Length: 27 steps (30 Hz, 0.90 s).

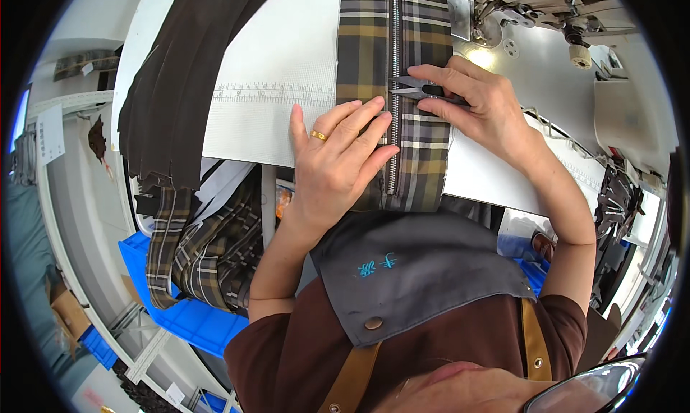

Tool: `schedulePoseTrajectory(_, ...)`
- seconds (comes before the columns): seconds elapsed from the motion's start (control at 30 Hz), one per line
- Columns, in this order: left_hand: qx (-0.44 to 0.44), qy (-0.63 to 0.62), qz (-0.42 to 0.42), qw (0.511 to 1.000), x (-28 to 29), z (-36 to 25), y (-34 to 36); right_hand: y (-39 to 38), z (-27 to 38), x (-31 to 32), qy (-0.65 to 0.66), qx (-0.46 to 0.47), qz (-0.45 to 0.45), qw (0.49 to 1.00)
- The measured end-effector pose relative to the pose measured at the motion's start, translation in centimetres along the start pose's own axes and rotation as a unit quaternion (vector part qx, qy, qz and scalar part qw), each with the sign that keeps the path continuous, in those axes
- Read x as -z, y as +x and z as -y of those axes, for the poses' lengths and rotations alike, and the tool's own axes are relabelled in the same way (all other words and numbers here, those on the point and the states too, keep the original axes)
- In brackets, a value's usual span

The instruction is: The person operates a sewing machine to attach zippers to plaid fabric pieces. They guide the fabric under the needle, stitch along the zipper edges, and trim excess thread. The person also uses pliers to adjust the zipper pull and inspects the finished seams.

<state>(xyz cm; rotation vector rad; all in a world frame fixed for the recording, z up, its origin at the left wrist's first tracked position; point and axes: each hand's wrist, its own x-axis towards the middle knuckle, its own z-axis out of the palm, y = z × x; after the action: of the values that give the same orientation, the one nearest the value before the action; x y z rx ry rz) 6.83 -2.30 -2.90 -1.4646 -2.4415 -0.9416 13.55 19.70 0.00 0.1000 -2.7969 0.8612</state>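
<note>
A strip of brown, black and white plaid fabric (363, 53) lies lengthwise on the white worktable, its lower end hanging over the near edge. Down its middle runs a metal-toothed zipper (394, 39). My left hand (334, 150), with a ring on one finger, rests flat on the fabric's left side, fingers stretched toward the zipper. In my right hand (496, 111) is a pair of dark thread snips (430, 91), pinched between thumb and fingers. Their blades point left and reach the zipper teeth, just above my left fingertips. Any thread between the blades is too small to make out.
A sewing machine (575, 21) stands at the far right. Long dark fabric strips (180, 75) drape over the table's left side. A ruler scale (273, 93) crosses the white tabletop. Below left, more plaid fabric (208, 269) hangs into a blue crate (194, 330).
</note>
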Motion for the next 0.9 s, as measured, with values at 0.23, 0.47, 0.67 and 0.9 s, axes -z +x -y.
schedulePoseTrajectory(0.23, 0.002, -0.007, 0.000, 1.000, 0.0, 0.1, 0.0, 0.5, -0.3, -0.1, -0.053, 0.072, -0.016, 0.996)
schedulePoseTrajectory(0.47, -0.013, -0.002, -0.008, 1.000, -0.3, 0.3, -0.1, 0.8, -0.2, -1.2, -0.076, 0.098, -0.047, 0.991)
schedulePoseTrajectory(0.67, -0.013, 0.024, -0.022, 0.999, -0.2, 0.2, 0.0, 0.6, -0.3, -1.7, -0.104, 0.098, -0.069, 0.987)
schedulePoseTrajectory(0.9, 0.007, -0.074, -0.076, 0.994, 0.1, 0.4, -2.0, -0.7, 1.3, -0.6, -0.005, 0.040, -0.018, 0.999)
